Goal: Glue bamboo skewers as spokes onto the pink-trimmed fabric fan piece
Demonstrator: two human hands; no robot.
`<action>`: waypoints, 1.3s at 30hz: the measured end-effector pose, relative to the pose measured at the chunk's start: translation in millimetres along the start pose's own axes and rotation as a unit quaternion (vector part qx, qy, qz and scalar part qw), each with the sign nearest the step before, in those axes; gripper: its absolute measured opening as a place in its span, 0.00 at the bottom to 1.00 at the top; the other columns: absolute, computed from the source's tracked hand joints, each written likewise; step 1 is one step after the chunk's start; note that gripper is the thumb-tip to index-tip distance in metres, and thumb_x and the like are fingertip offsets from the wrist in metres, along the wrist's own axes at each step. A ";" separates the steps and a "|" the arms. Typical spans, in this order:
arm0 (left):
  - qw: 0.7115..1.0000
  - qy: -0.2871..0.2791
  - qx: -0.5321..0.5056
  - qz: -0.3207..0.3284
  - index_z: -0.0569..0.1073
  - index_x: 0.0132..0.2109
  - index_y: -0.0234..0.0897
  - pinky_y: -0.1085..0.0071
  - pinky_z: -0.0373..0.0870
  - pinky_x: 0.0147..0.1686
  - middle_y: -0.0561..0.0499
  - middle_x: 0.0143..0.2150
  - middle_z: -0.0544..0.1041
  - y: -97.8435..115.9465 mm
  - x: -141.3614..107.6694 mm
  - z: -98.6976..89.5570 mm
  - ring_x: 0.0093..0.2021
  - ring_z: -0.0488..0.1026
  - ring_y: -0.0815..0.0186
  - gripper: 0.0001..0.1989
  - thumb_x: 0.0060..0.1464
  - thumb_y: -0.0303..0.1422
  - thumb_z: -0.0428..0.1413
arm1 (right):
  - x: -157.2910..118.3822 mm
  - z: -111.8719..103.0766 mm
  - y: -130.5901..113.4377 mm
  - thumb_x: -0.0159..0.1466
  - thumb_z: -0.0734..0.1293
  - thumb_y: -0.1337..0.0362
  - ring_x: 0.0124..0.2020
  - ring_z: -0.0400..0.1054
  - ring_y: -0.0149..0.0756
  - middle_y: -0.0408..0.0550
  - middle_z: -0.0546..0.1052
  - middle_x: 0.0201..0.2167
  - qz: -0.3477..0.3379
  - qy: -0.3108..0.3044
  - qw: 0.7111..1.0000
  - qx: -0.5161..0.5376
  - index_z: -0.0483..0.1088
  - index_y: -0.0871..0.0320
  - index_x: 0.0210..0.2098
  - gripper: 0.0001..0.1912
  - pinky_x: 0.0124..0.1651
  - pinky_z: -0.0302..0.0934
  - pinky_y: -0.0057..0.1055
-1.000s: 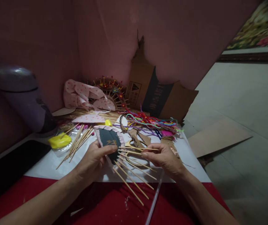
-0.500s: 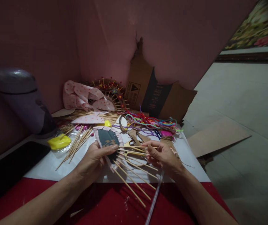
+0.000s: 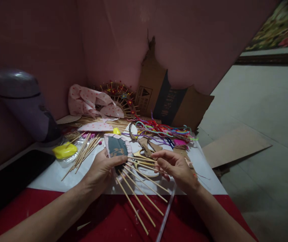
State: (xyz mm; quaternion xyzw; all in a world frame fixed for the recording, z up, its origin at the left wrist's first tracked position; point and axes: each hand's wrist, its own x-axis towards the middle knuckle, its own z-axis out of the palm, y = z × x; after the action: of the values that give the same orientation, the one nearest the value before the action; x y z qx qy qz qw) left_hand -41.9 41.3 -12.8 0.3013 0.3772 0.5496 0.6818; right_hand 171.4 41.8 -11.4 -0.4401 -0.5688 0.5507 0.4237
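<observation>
My left hand (image 3: 106, 166) is closed on a half-round cardboard piece (image 3: 116, 145), dark grey-blue on this side and edged with pale pink cloth. My left thumb presses on its face. Several thin wooden sticks (image 3: 141, 200) fan out from its curved edge to the right and toward me. At the tip of the topmost stick, my right hand (image 3: 175, 168) has its thumb and fingers closed around the end; the exact contact is partly hidden. Under the sticks lie yellow-handled scissors (image 3: 144, 164). A clear glue stick (image 3: 166, 213) lies below my right hand.
Loose wooden sticks (image 3: 85, 153) and a yellow lump in plastic (image 3: 65, 150) lie left, near a black slab (image 3: 18, 179) and a purple bottle (image 3: 24, 104). Coloured pipe cleaners (image 3: 164, 129), spotted cloth (image 3: 83, 102), a decorated fan (image 3: 123, 95) and torn cardboard (image 3: 174, 104) stand behind.
The fan of sticks has turned a little, its lower sticks swinging down and left. My right fingers have shifted slightly along the upper sticks. My left hand keeps its hold.
</observation>
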 end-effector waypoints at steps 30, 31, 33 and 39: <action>0.999 0.005 0.015 -0.041 0.72 0.29 0.32 0.76 0.68 0.21 0.52 0.22 0.74 -1.4 -3.2 1.1 0.20 0.70 0.70 0.06 0.40 0.23 0.60 | -2.4 5.5 2.2 0.52 0.70 0.64 0.16 0.53 0.23 0.40 0.66 0.14 -0.050 0.045 0.993 -0.093 0.77 0.60 0.26 0.05 0.19 0.46 0.22; 0.999 0.004 0.017 -0.038 0.71 0.29 0.32 0.76 0.68 0.20 0.53 0.21 0.74 -1.6 -2.7 1.1 0.19 0.69 0.71 0.06 0.40 0.23 0.60 | -2.6 5.9 1.5 0.52 0.70 0.64 0.16 0.54 0.23 0.40 0.66 0.14 -0.048 0.044 0.994 -0.087 0.77 0.60 0.26 0.06 0.18 0.47 0.22; 0.999 0.003 0.020 -0.033 0.71 0.28 0.32 0.76 0.67 0.20 0.53 0.21 0.73 -2.7 -1.1 -0.3 0.19 0.69 0.71 0.05 0.41 0.23 0.60 | -2.7 6.2 -0.3 0.51 0.71 0.62 0.16 0.54 0.23 0.40 0.67 0.14 -0.038 0.035 0.996 -0.070 0.76 0.60 0.26 0.07 0.18 0.47 0.21; 0.999 0.019 0.014 -0.032 0.71 0.28 0.33 0.75 0.68 0.20 0.53 0.21 0.73 -3.4 2.2 -5.2 0.19 0.69 0.70 0.06 0.40 0.24 0.60 | 4.5 0.4 -1.6 0.58 0.64 0.49 0.17 0.58 0.22 0.48 0.74 0.24 -0.039 0.074 0.992 0.097 0.75 0.61 0.35 0.21 0.14 0.48 0.18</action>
State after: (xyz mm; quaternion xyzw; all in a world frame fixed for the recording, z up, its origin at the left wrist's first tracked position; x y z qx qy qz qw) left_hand -44.2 42.8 -18.8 0.2882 0.4066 0.5280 0.6876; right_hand 169.9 46.1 -9.8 -0.4135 -0.4964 0.5528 0.5263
